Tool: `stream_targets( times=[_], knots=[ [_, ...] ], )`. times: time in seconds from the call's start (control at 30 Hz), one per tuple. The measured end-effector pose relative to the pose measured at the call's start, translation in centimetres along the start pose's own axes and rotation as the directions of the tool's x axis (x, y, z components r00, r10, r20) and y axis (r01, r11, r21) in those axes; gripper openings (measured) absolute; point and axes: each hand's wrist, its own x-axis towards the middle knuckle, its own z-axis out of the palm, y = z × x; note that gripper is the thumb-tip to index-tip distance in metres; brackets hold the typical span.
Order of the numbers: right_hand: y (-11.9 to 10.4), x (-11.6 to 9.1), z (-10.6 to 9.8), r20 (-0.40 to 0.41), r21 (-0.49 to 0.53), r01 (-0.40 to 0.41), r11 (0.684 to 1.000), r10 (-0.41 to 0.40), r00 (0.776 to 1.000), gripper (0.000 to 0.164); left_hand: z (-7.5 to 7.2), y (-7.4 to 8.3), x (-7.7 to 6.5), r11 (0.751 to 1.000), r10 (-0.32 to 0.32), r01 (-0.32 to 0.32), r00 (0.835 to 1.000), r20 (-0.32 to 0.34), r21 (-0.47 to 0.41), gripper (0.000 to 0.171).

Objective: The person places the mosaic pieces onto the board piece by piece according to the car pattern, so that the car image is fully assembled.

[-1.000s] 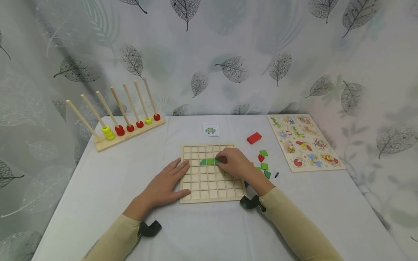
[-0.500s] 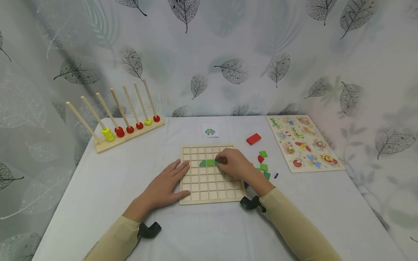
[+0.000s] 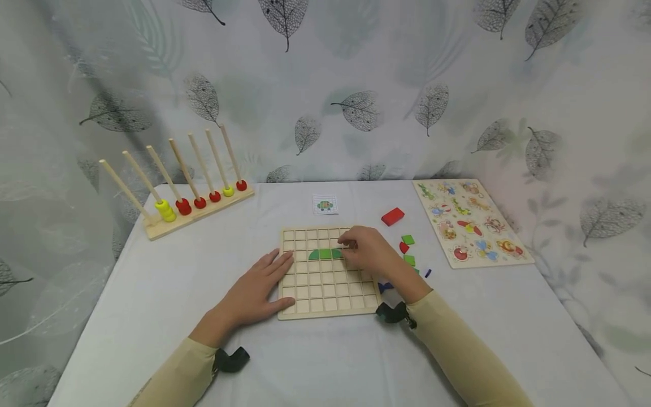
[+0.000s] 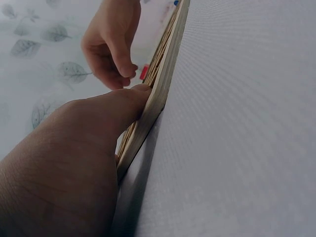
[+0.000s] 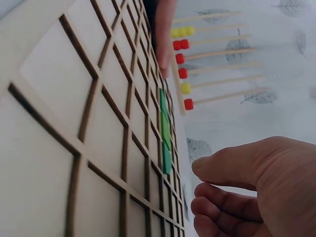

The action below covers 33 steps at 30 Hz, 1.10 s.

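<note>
Evidently the left hand (image 3: 256, 291) lay palm down at the left edge of the grid board (image 3: 330, 315), its fingers reaching forward and its thumb spread toward the near left corner, resting on the rim. It pressed without clasping anything.

The right hand (image 3: 368, 251) came in over the board's right edge, wrist bent inward, thumb and loosely bent fingers pointing left. The right wrist view showed it raised off the board with nothing between the thumb and fingers: its grip was released. Right by those fingertips, a row of three green pieces (image 3: 325, 254) sat in neighbouring cells of the grid, closer to the board's far edge than to its near one.

The board itself lay flat around the middle of the white table (image 3: 178, 294). Between its far edge and the table's far edge was a small picture card (image 3: 325, 204); a red block (image 3: 393, 216) lay beyond the far right corner of the board. Toward the table's far left corner stood a peg rack (image 3: 200, 215) with red and yellow beads.
</note>
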Motion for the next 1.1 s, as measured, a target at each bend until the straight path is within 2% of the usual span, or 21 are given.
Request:
stream_targets(
  times=[0.27,0.57,0.83,1.1],
  knots=[
    [0.1,-0.5,-2.5,-0.027,-0.009,-0.028,1.0,0.028,0.999,0.026,-0.1,-0.2,0.0,1.0,-0.014,0.014,1.0,0.009,-0.01,0.094],
    [2.0,-2.0,-4.9,-0.063,-0.011,-0.004,1.0,0.003,0.998,0.028,0.3,-0.1,0.0,1.0,-0.006,0.006,1.0,0.008,-0.005,0.095],
    [3.5,-3.2,-6.2,-0.053,-0.026,-0.092,0.995,0.091,0.994,0.03,0.1,-0.1,-0.1,1.0,0.007,-0.007,1.0,-0.012,-0.002,0.095],
    [5.2,-3.8,-5.7,-0.023,-0.028,-0.169,0.985,0.169,0.985,0.027,0.3,-0.2,-0.2,1.0,-0.011,0.011,1.0,0.009,-0.004,0.095]
  ],
)
